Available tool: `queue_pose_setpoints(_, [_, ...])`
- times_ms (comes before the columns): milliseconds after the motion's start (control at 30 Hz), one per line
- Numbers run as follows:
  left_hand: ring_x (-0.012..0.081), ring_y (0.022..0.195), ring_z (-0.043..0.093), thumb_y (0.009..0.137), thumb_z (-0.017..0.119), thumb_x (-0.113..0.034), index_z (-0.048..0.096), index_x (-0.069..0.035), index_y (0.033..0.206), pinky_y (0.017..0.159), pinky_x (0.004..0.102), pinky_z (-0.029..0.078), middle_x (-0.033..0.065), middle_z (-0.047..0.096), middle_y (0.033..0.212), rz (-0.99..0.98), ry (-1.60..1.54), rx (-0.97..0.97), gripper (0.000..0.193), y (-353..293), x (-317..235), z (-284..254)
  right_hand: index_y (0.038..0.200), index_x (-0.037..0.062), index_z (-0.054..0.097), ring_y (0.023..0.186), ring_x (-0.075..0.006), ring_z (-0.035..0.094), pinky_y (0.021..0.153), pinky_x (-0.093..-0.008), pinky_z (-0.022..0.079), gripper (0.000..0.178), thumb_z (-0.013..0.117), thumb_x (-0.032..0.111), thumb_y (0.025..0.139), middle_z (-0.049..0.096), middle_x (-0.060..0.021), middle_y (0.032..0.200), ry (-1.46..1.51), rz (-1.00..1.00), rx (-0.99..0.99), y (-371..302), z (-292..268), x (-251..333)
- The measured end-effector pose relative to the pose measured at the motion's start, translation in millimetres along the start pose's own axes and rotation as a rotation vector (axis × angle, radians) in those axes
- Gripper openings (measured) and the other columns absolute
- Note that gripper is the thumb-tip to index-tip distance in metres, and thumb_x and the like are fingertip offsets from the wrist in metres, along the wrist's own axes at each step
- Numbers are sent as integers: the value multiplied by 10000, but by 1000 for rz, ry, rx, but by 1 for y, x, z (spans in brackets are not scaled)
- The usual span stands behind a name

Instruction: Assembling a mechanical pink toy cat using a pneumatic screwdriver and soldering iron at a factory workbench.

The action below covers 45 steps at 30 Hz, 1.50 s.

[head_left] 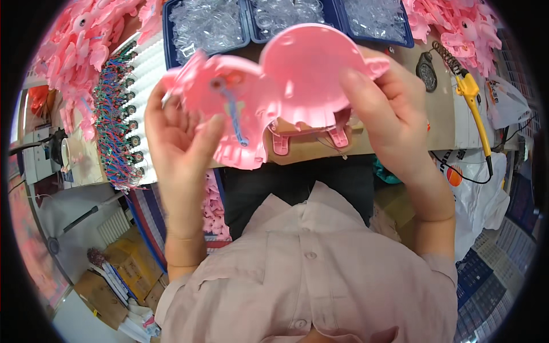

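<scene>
Far left, a heap of pink plastic toy parts (86, 51) lay piled by the bench edge. Next to it, a white foam rack (150, 68) carried rows of small wired components (117, 123) w/ red, green & blue leads, packed tight along its left side.

The left hand (180, 134) was closed around a pink toy shell half (229, 111), thumb across its lower face, fingers behind. That shell faced the camera w/ inner side up: a round hub & a thin blue strip (235, 123) ran down its middle. Held up above the lap, in front of the bench.

Touching it on the right, a 2nd pink shell, rounded body piece (306, 71), was gripped by the right hand (389, 108), thumb on the front face, fingers wrapped round the right edge. Small pink feet (337, 137) stuck out below it. The 2 shells overlapped at the centre; can't tell if clipped together.

Behind, at top, blue trays (247, 23) held clear plastic bits (209, 23). To the right, on the bench, a yellow-handled soldering iron (474, 108) lay w/ its coiled stand (446, 54) just above, a dark oval piece (426, 71) beside. More pink parts (463, 23) at top right; white plastic bags (480, 188) lower right.
</scene>
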<state>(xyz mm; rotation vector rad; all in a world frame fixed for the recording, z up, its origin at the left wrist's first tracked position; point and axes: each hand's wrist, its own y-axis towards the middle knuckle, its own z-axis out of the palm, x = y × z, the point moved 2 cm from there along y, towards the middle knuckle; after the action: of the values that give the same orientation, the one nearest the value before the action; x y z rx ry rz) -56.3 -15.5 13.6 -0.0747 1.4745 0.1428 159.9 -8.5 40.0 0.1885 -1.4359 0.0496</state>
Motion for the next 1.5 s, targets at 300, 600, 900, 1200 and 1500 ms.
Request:
queue_pose_setpoints(300, [323, 1027, 601, 921, 512, -275, 426, 64, 1261, 885, 396, 479, 253, 576, 1148, -351, -56, 336, 488, 1, -1, -44, 1095, 102, 659, 937, -230, 612, 710, -307, 486, 347, 692, 92, 750, 604, -108, 1144, -1140, -607, 415, -21, -39, -12])
queue_pose_setpoints(600, [144, 912, 645, 931, 567, -147, 543, 33, 1176, 790, 283, 530, 99, 650, 1049, -507, -168, 297, 305, 5, 22, -24, 940, 29, 638, 757, -184, 632, 632, -304, 502, 201, 700, 82, 757, 656, -77, 926, -812, -450, 730, -17, -17, -34])
queue_pose_setpoints(900, [97, 809, 628, 831, 679, -63, 576, 42, 1110, 709, 243, 515, 67, 668, 955, -397, -136, 251, 316, -1, 30, 24, 898, -35, 631, 685, -76, 545, 591, -211, 435, 69, 630, -30, 829, 619, -52, 850, -274, 123, 170, -20, -11, -45])
queue_pose_setpoints(1200, [87, 754, 598, 781, 684, -50, 622, 51, 981, 695, 249, 497, 57, 668, 857, -57, 285, 176, 233, -18, 30, 39, 845, 8, 650, 707, -210, 517, 598, -300, 412, 169, 707, -45, 695, 503, -72, 772, -822, -444, -32, -12, 21, -51])
queue_pose_setpoints(1500, [89, 742, 608, 773, 696, -35, 634, 45, 949, 672, 249, 503, 51, 669, 842, 59, 282, 151, 203, -27, 44, 36, 807, 22, 644, 663, -202, 514, 594, -312, 393, 185, 725, -34, 651, 523, -61, 745, -775, -373, -121, -16, 22, -49])
